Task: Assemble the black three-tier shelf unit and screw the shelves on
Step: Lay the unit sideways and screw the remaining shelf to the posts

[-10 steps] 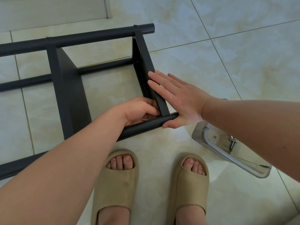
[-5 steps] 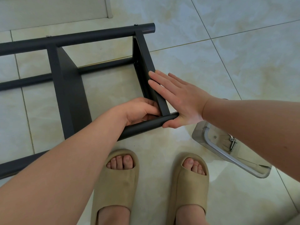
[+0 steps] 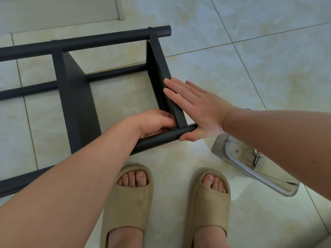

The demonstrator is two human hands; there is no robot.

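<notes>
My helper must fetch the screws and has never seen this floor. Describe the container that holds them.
Start at the black shelf frame lying on the tiled floor, then look right past the tan sandals. There, partly under the right forearm, lies a clear plastic box with a grey rim; it is the only see-through thing, with a few metal screws inside.

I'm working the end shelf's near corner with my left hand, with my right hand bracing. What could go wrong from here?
1. The right hand only presses flat on the end shelf; a slip could shift the joint where the left hand works.
2. The clear container of screws lies by the right sandal; a step may scatter them.
3. Open toes sit close to the near pole.
</notes>
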